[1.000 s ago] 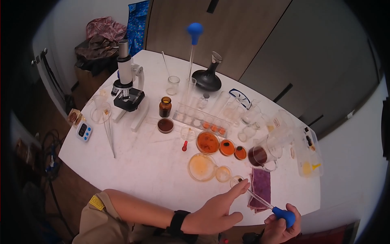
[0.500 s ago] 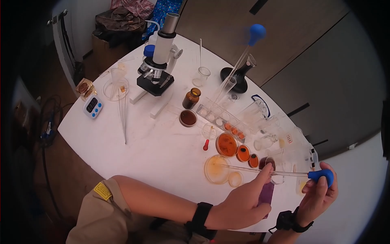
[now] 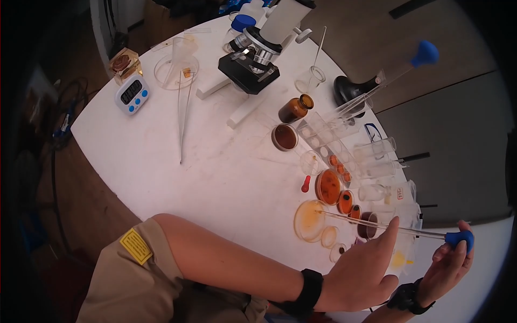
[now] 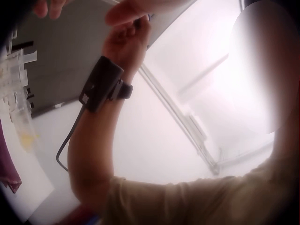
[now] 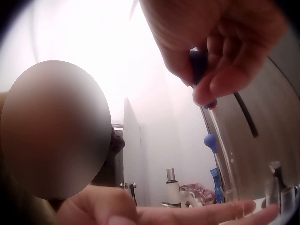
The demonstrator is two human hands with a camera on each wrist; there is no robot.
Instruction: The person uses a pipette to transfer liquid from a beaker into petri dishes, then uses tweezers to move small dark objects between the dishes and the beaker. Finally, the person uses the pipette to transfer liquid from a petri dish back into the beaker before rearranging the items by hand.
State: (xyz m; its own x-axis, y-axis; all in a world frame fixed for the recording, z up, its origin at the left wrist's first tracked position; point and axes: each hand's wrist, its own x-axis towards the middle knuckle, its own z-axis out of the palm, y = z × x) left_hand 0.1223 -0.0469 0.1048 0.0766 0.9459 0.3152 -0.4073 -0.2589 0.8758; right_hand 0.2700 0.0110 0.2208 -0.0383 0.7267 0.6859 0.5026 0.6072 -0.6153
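My right hand (image 3: 446, 268) grips the blue rubber bulb (image 3: 459, 242) of a long glass pipette (image 3: 417, 232). The glass stem slants left across the table's right part, its tip over the large petri dish of pale orange liquid (image 3: 308, 225). My left hand (image 3: 358, 274) is held under the stem with the index finger stretched, its fingertip overlapping the glass. Straight left fingers (image 5: 187, 214) also show low in the right wrist view. Smaller dishes (image 3: 329, 237) stand beside the large one. Behind are dishes of deep orange liquid (image 3: 328, 187).
A microscope (image 3: 253, 64), tweezers (image 3: 184, 118) and a timer (image 3: 132, 94) occupy the table's left. Toward the back stand a brown bottle (image 3: 295, 109), a dish of dark liquid (image 3: 284, 138) and a clear rack (image 3: 323, 141). Another blue-bulbed pipette (image 3: 424, 54) rises there. Clear glassware lines the right edge.
The head view has turned, so the table appears tilted. My right hand has risen to the right with the pipette, whose tip is now over the large pale dish. The left hand accompanies the stem.
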